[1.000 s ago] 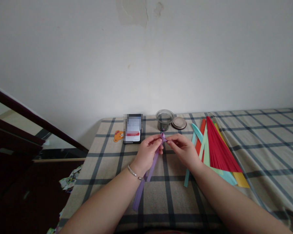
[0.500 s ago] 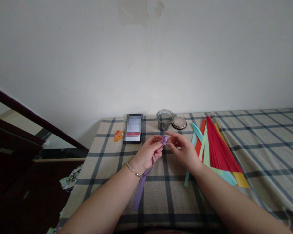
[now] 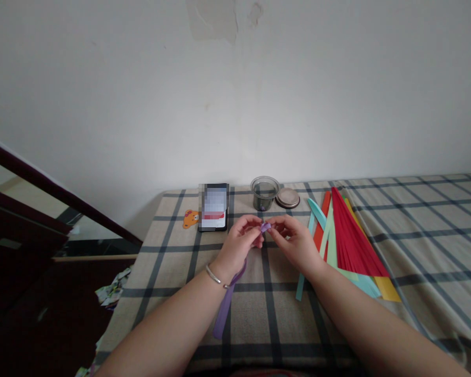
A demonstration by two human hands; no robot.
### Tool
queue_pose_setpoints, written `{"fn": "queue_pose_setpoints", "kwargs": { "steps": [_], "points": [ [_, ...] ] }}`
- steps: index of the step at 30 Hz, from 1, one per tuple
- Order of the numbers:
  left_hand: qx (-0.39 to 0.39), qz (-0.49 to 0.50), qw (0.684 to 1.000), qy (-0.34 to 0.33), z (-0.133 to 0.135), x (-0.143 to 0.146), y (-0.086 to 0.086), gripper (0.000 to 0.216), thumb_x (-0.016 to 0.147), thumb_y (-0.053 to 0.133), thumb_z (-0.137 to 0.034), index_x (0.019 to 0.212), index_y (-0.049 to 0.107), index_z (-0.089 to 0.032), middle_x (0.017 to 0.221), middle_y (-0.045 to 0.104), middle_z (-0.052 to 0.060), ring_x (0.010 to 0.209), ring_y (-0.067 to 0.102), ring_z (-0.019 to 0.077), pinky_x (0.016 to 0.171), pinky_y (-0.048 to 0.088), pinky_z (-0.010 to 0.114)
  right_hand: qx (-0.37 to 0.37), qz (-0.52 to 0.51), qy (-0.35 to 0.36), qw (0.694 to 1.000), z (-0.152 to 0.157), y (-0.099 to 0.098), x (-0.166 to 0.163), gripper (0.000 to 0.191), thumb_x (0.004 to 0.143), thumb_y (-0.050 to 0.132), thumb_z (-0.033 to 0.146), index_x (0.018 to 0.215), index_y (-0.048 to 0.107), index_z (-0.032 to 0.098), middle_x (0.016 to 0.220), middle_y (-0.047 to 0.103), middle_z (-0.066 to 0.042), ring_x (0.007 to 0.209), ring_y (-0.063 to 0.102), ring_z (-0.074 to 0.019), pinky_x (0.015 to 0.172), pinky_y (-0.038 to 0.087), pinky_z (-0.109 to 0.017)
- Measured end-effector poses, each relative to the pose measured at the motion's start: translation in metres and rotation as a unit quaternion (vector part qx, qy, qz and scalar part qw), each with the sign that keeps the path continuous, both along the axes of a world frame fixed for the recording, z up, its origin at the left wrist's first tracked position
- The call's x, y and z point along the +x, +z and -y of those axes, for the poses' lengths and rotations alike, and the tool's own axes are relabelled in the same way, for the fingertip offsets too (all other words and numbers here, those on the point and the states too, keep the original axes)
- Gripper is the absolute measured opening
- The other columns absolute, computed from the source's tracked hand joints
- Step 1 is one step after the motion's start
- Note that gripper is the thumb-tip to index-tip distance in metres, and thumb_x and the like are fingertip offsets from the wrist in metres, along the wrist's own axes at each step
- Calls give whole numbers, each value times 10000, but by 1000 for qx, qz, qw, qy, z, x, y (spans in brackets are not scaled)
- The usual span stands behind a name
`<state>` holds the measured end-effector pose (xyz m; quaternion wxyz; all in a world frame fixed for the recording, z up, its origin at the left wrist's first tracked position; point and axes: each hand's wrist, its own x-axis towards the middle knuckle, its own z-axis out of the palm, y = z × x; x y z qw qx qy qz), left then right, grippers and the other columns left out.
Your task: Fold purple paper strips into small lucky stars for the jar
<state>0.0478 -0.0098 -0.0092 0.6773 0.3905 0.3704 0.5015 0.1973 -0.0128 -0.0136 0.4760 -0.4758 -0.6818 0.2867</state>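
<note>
Between the fingertips of both hands is the small folded end of a purple paper strip (image 3: 224, 313). My left hand (image 3: 239, 241) is closed in a pinch on it, and the strip's long tail hangs down past the wrist bangle (image 3: 215, 275) onto the cloth. My right hand (image 3: 294, 241) pinches the folded end from the other side, thumb and forefinger together. Just beyond the hands stands a clear plastic cup (image 3: 265, 193) with something small and purple at its bottom. A round lid (image 3: 288, 197) lies beside the cup.
A phone (image 3: 214, 207) with a blurred screen rests at the back left, next to an orange bear cutout (image 3: 190, 219). To the right lie fanned red paper strips (image 3: 355, 241), with pale blue, green, orange and yellow ones around. A checked cloth (image 3: 168, 314) covers the table, against the wall.
The folded purple end has tilted and flattened between the fingertips. My right fingers have closed in on it, and my left hand has turned slightly.
</note>
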Motion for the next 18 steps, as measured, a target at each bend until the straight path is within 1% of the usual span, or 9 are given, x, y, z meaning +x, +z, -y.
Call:
{"fn": "queue_pose_setpoints", "kwargs": {
  "steps": [2, 4, 7, 9, 11, 12, 16, 18],
  "points": [
    [78, -50, 996, 15, 0, -2, -2, 211, 749, 649, -291, 911, 578, -177, 789, 586, -3, 610, 541, 79, 583, 448, 215, -20, -7, -4, 1000, 0, 0, 0, 129, 796, 571, 253, 890, 638, 195, 766, 620, -32, 619, 540, -134, 535, 436, -255],
    [170, -100, 980, 25, 1, -4, -4, 203, 784, 613, -291, 952, 567, -188, 896, 578, 24, 730, 571, 113, 676, 479, 251, -34, -15, -1, 999, 0, 0, -1, 129, 791, 574, 251, 887, 637, 193, 767, 628, -34, 618, 544, -135, 530, 433, -254],
    [295, -199, 933, 53, 1, -6, -4, 167, 787, 615, -241, 938, 573, -186, 967, 555, 49, 872, 563, 153, 779, 475, 286, -47, -27, 6, 998, -1, 1, -1, 131, 784, 578, 249, 886, 637, 191, 784, 639, -38, 634, 558, -140, 540, 437, -255],
    [345, -262, 898, 70, 1, -6, -4, 120, 796, 600, -199, 913, 577, -183, 950, 567, 53, 908, 555, 165, 824, 461, 303, -53, -36, 9, 998, -1, 0, -2, 127, 781, 583, 258, 875, 637, 192, 782, 639, -36, 645, 563, -142, 554, 441, -257],
    [363, -296, 880, 80, 1, -6, -4, 89, 813, 577, -184, 902, 573, -183, 929, 580, 53, 900, 559, 165, 820, 462, 303, -58, -49, 14, 997, -2, 0, -2, 127, 779, 589, 271, 868, 634, 193, 777, 633, -32, 654, 563, -143, 565, 444, -258],
    [360, -301, 879, 83, 1, -6, -5, 85, 821, 569, -186, 906, 568, -182, 926, 584, 53, 890, 564, 163, 810, 467, 300, -63, -57, 19, 996, -2, 0, -2, 129, 778, 593, 278, 868, 630, 193, 776, 628, -31, 658, 562, -144, 569, 444, -258],
    [323, -287, 898, 78, 2, -5, -7, 111, 847, 544, -216, 951, 553, -179, 930, 598, 55, 861, 593, 154, 789, 492, 288, -96, -108, 47, 988, -1, 1, -2, 145, 783, 599, 314, 866, 614, 196, 800, 616, -27, 675, 558, -139, 587, 444, -259],
    [318, -281, 902, 73, 2, -5, -7, 118, 854, 536, -229, 959, 557, -178, 936, 604, 57, 860, 600, 153, 786, 499, 287, -112, -138, 62, 982, -1, 2, -2, 149, 785, 602, 332, 850, 607, 198, 793, 608, -19, 670, 550, -130, 584, 438, -251]
  ]
}}
